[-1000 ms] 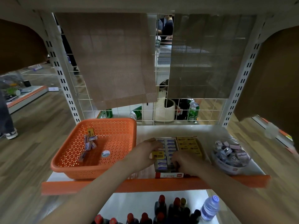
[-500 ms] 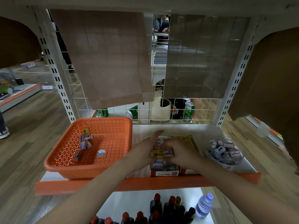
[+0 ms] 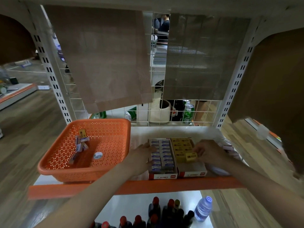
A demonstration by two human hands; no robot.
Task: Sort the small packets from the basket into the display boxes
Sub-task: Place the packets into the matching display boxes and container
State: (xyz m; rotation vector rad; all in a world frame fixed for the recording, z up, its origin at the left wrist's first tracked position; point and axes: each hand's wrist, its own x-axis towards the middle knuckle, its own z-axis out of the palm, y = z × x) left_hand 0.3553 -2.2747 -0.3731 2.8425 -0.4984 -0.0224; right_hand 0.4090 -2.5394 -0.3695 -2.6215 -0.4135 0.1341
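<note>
Two display boxes sit touching, side by side, at the shelf's orange front lip [image 3: 164, 185]: the left display box [image 3: 162, 176] is packed with blue-and-white packets [image 3: 162, 152], while the right display box [image 3: 192, 174] is full of yellow ones at the back and bare at the front. Over that bare stretch the right hand [image 3: 210, 152] pinches a yellow packet [image 3: 191, 156] in its fingertips, and the left hand [image 3: 141, 155] lies with relaxed fingers against the left box's outer edge, holding nothing. Just left stands the orange basket [image 3: 54, 170], with a few loose packets [image 3: 80, 143] in its far-left part, and open white shelf lies behind the boxes.
</note>
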